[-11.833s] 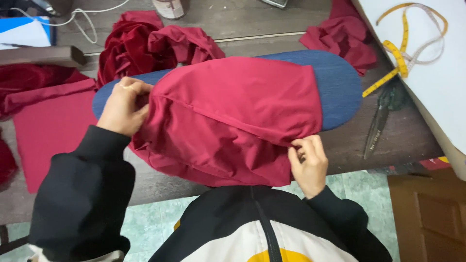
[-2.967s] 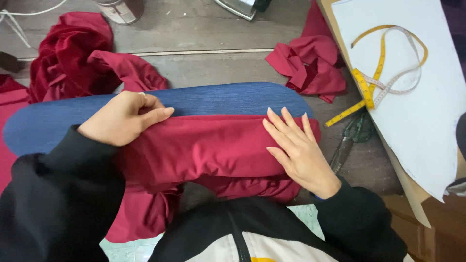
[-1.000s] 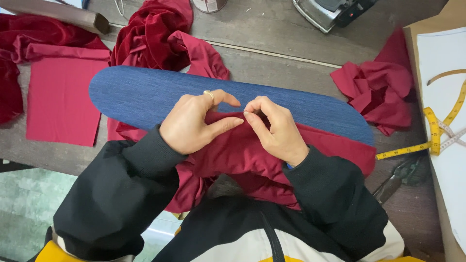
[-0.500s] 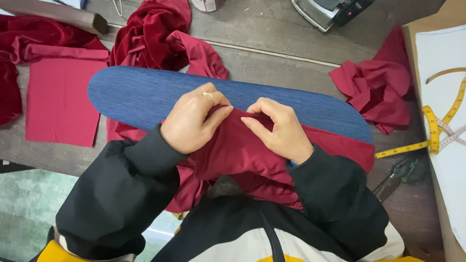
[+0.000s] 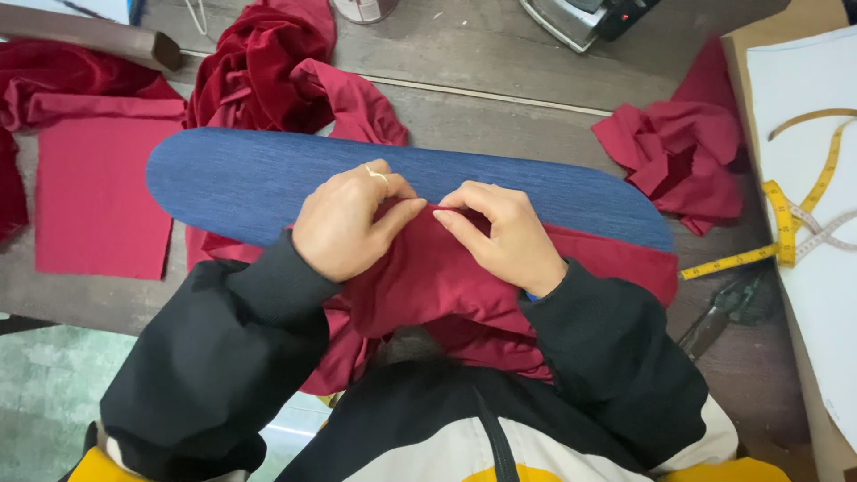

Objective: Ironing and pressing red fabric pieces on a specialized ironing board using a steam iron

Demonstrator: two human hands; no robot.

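A long blue padded board point(image 5: 241, 178) with rounded ends lies across the wooden table point(image 5: 500, 107). A dark red fabric piece point(image 5: 446, 277) drapes over its near edge and down toward my body. My left hand point(image 5: 344, 223) and my right hand point(image 5: 500, 232) meet at the middle of the board. Both pinch the top edge of the red fabric between thumb and fingers, fingertips almost touching. A ring shows on my left hand.
A flat red fabric rectangle point(image 5: 98, 201) lies at left, crumpled red cloth point(image 5: 268, 76) behind the board and another red heap point(image 5: 683, 161) at right. A yellow tape measure point(image 5: 786, 241), scissors point(image 5: 723, 312), a pale paper sheet point(image 5: 803, 161) and an iron point(image 5: 580, 18) sit at right and top.
Earlier my hands lay flat and apart on the fabric. They have come together at the board's middle, and the fingers have closed into a pinch on the fabric's edge.
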